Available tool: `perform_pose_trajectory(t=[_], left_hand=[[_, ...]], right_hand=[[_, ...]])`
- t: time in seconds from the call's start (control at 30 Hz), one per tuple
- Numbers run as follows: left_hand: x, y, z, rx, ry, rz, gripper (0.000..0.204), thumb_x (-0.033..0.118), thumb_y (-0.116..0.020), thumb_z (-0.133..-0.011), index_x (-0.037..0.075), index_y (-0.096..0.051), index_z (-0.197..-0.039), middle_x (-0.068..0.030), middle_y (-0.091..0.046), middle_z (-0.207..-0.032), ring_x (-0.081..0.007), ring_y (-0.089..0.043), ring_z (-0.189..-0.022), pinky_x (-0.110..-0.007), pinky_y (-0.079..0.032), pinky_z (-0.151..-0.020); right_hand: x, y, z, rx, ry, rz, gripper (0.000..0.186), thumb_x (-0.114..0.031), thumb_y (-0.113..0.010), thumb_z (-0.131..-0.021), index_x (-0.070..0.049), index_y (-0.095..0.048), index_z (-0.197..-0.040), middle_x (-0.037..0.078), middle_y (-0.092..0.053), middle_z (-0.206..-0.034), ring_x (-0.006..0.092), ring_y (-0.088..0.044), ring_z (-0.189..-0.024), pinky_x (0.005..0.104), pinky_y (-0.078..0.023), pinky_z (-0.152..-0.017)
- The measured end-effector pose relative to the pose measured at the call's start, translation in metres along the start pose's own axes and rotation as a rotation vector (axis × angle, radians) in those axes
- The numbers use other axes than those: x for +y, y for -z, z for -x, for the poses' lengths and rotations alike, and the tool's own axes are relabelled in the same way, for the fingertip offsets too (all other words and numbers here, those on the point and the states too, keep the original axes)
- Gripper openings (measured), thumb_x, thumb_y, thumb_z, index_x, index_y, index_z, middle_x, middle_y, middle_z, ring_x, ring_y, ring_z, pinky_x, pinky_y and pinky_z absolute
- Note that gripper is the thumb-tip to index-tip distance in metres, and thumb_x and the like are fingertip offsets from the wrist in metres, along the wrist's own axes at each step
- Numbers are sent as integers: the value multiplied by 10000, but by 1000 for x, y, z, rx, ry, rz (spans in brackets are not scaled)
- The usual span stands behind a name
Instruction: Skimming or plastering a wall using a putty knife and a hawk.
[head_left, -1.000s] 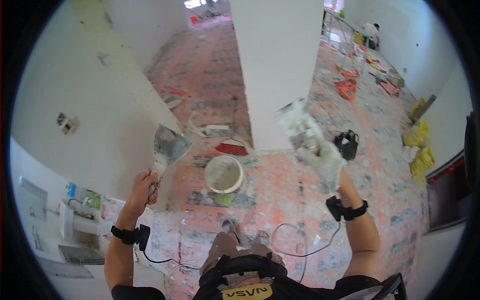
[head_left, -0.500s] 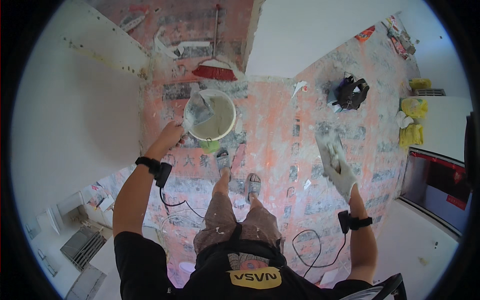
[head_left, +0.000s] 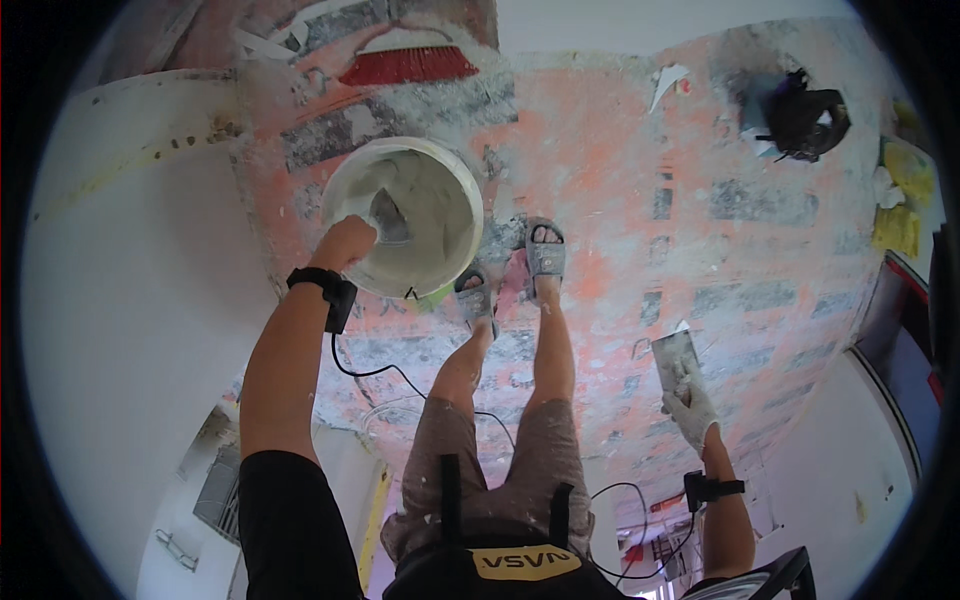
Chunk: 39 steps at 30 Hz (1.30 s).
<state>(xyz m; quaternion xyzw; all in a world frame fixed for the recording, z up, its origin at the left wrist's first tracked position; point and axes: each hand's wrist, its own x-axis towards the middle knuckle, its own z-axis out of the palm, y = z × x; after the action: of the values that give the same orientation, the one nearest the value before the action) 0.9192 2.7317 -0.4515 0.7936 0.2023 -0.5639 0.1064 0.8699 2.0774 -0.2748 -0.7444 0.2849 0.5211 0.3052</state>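
Bare and closed, my left hand (head_left: 347, 243) grips a putty knife (head_left: 389, 216) over the left side of a white bucket (head_left: 477, 212). Its blade dips into the grey-white putty (head_left: 438, 215) inside, and the handle is hidden by my fingers. On the right, well away from the bucket, my right hand (head_left: 692, 412) wears a pale, smeared glove. Closed around its handle, it holds a flat plastering trowel (head_left: 677, 357), whose metal blade points away from me with some putty near the grip.
A red broom (head_left: 412, 66) lies beyond the bucket. My sandalled feet (head_left: 545, 252) stand just right of it. A black bag (head_left: 808, 122) sits far right, near yellow bags (head_left: 897, 230). Cables hang from both wrists; a white wall (head_left: 140, 240) rises at left.
I have stepped closer to the bucket. My left hand has lowered the putty knife from the rim into the putty. My right hand has drawn the trowel nearer to me.
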Motion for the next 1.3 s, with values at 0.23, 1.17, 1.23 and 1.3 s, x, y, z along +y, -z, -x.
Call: perform_pose_trajectory(t=[0.23, 1.17, 1.23, 1.3], left_hand=[[4, -32, -150, -219, 80, 116, 364, 227, -487, -903, -91, -606, -775, -189, -599, -597, -296, -568, -422, -457, -413, -381], [7, -89, -34, 472, -36, 840, 431, 310, -752, -855, -35, -651, -1093, -35, -626, -756, -91, -562, -608, -263, -443, -544], [2, -85, -8, 504, -275, 998, 384, 259, -771, -847, -26, -651, -1075, -50, -643, -770, -87, -570, -650, -265, -468, -601], [1, -74, 40, 584, -291, 959, 359, 226, -773, -843, -25, -649, -1067, -61, -649, -790, -88, -572, -686, -269, -478, -634]], right_hand=[[11, 14, -97, 10, -89, -53, 233, -92, -681, -890, -1, -581, -1080, -2, -542, -798, 96, -530, -723, 259, -462, -647], [-124, 2, -136, 227, 76, 484, 218, -53, -662, -881, -6, -558, -1067, 35, -520, -911, 132, -467, -799, 271, -438, -735], [-123, 5, -125, 259, 266, 552, 249, -84, -676, -876, -10, -589, -1096, 39, -502, -844, 137, -481, -752, 279, -440, -699], [-134, 1, -106, 269, 504, 585, 265, -89, -677, -875, -15, -597, -1117, 31, -507, -812, 125, -482, -722, 270, -430, -664]])
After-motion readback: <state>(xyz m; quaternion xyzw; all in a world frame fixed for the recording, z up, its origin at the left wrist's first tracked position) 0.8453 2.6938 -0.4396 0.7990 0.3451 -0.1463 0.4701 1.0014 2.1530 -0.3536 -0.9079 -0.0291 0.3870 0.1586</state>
